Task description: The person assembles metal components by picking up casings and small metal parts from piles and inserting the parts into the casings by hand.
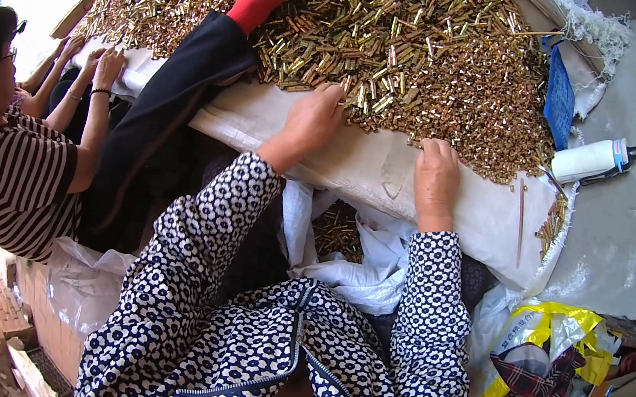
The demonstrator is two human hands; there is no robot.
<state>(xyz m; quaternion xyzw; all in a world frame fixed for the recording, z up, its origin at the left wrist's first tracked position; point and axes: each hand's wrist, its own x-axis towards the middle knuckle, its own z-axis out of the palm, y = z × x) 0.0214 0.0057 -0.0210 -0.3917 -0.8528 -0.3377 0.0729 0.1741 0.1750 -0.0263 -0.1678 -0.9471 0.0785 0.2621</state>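
A wide heap of small brass-coloured metal pieces (381, 37) covers the cloth-topped table; longer tube-like pieces lie in the middle and short nut-like ones (470, 98) to the right. At the heap's near edge, my left hand (314, 122) has its fingers curled together, their tips partly hidden. My right hand (436, 181) is at the same edge, farther right, fingers bent down and closed by the short pieces. Whatever either hand pinches is too small or covered to name. Below, between my forearms, an open white sack (372, 275) contains more metal pieces (338, 232).
A leg in dark trousers (179, 90) with a red sock rests across the heap. Left, a person in a striped top (21, 173) reaches to the table beside other arms. A white bottle (593, 161), blue cloth (558, 98) and thin stick (521, 219) are right; a yellow bag (598, 343) lies below.
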